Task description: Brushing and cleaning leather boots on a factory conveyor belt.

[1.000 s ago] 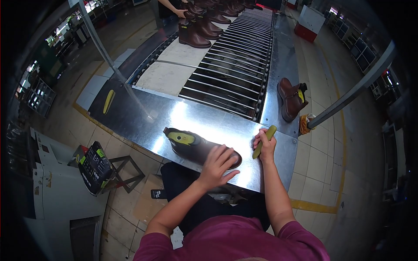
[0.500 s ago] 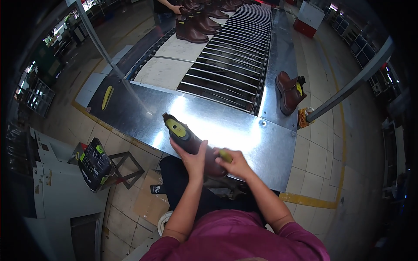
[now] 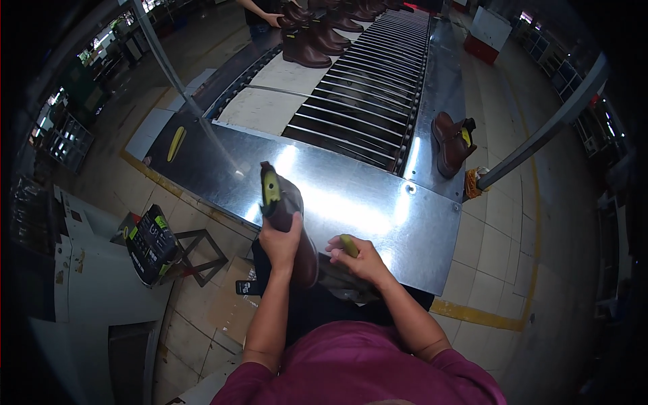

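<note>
A dark brown ankle boot (image 3: 307, 264) is tilted on its side over the near table edge, its toe toward me. Round its middle my left hand (image 3: 279, 241) is closed. In the boot's opening a yellow-green last (image 3: 271, 185) with a dark round hole shows. To the right of the boot, apart from it, my right hand (image 3: 364, 261) pinches a small yellow-green piece (image 3: 348, 245), mostly hidden by the fingers; its kind is unclear.
Beyond the metal tabletop (image 3: 364, 196) runs a roller conveyor (image 3: 364, 101). Brown boots (image 3: 304, 50) line its far left, near another person's hand (image 3: 272, 19). One boot (image 3: 451, 145) stands at right. A long yellow-green piece (image 3: 177, 144) lies at left. A post (image 3: 547, 125) rises at right.
The boot has rolled onto its side and its toe has swung left, away from my right hand. The right hand still holds the yellow-green piece, now apart from the boot.
</note>
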Demonstrator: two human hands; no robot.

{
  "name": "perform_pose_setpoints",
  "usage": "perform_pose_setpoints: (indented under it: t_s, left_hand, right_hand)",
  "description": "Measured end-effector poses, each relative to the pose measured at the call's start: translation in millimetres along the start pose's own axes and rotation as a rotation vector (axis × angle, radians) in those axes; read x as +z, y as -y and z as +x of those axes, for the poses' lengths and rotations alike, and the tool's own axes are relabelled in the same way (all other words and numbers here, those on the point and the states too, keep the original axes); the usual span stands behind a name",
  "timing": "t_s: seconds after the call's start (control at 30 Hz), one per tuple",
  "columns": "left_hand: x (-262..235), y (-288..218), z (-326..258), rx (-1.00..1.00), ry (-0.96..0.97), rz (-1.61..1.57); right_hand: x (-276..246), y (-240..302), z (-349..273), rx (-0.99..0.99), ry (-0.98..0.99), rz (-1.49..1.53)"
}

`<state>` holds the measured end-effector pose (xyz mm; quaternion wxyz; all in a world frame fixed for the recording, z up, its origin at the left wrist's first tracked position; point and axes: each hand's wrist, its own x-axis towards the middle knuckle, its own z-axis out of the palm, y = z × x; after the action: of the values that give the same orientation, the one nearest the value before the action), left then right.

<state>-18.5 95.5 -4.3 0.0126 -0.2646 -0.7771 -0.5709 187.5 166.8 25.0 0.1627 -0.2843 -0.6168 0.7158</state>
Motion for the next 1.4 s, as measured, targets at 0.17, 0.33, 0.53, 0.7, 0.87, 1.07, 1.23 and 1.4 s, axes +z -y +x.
perform_pose_setpoints:
  t_s: [0.17, 0.33, 0.53, 0.7, 0.87, 1.07, 1.23, 1.4]
  left_hand:
    - [-48.5, 21.7, -10.8, -0.145, 0.114, -0.485]
    - [-108.1, 31.7, -35.0, -0.172, 0.036, -0.443]
    - [-160.2, 49.8, -63.8, -0.271, -0.091, -0.483]
    - [-175.9, 50.6, -78.9, -0.318, -0.065, -0.495]
    - [-165.3, 43.7, -69.1, -0.182, 0.070, -0.333]
    - [-126.0, 18.1, -43.8, -0.078, 0.230, -0.365]
    - [-102.1, 4.6, -31.9, -0.072, 0.319, -0.390]
    - [-94.7, 1.7, -28.9, -0.067, 0.289, -0.393]
  right_hand:
    - [-27.4, -9.1, -12.2, 0.116, -0.138, 0.066]
    - [-59.0, -28.8, -7.6, 0.044, -0.269, 0.137]
    - [-95.5, -29.6, 10.9, 0.027, -0.434, 0.128]
    - [-133.6, -26.7, 29.2, 0.027, -0.624, -0.310]
    - [-145.6, -46.2, 31.5, -0.291, -0.826, -1.203]
    - [-148.6, -62.1, 25.9, -0.313, -0.827, -1.314]
    - [-149.7, -64.1, 23.2, -0.384, -0.860, -1.380]
    - [-147.0, -59.7, 20.7, -0.394, -0.878, -1.367]
